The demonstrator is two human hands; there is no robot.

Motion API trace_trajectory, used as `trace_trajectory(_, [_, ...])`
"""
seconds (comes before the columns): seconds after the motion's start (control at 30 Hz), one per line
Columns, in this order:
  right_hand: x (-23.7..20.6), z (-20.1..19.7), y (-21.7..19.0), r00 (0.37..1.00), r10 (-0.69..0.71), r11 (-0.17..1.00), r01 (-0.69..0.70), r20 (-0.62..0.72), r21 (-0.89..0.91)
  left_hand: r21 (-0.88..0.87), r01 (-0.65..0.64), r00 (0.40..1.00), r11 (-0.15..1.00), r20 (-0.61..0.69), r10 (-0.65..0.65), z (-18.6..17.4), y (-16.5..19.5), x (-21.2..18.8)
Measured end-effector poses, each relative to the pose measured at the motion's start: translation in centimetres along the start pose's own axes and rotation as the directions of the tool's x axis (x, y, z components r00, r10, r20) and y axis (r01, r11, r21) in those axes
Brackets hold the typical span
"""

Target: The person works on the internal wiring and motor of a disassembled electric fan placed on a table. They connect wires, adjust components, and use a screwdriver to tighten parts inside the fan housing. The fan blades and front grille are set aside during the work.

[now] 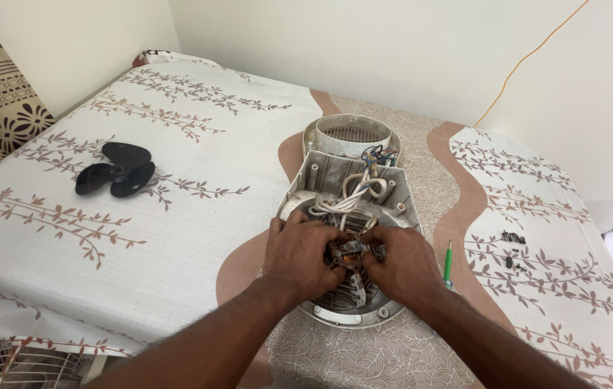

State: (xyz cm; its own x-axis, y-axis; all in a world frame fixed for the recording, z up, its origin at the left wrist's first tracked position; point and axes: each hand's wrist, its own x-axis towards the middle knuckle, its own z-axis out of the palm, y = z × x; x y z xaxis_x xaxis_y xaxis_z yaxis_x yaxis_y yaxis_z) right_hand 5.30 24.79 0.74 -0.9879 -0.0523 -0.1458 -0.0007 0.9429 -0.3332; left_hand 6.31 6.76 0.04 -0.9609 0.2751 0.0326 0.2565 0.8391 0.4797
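Gripping both hands, left (299, 252) and right (401, 261), a small motor (348, 252) between them.

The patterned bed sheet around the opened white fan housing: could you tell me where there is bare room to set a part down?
Free: the sheet between the black plastic fan blade and the white fan housing, plus the near-left area. Crowded: right side, with the green screwdriver and small dark screws.

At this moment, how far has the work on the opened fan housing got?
Already off: the black fan blade lies apart on the patterned sheet, and small dark screws sit to the right by a green screwdriver. In hand: the left hand and right hand both grip the motor inside the opened white housing. Left: white wires are attached still; the motor remains seated.
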Motion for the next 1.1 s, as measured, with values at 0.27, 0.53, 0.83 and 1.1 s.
trace_trajectory(0.27, [-0.4,-0.2,0.4,0.999,-0.021,0.999,0.022,-0.033,0.032,0.001,-0.001,0.999,1.000,-0.032,0.001,0.1,0.3,-0.3])
trace_trajectory(0.53, [-1.3,-0.4,2.1,0.964,-0.125,0.971,0.167,-0.233,0.170,-0.034,0.052,0.991,0.998,-0.124,-0.056,0.2,1.4,-0.9])
trace_trajectory(0.83, [-2.4,-3.3,5.1,0.941,0.118,0.953,-0.017,-0.317,0.303,-0.152,-0.018,0.910,0.988,-0.411,-0.047,1.8,5.2,-0.1])
trace_trajectory(1.1, [-3.1,-5.5,10.1,0.925,0.324,0.887,-0.224,-0.198,0.405,-0.434,-0.140,0.853,0.890,-0.510,-0.114,6.0,11.8,2.9])
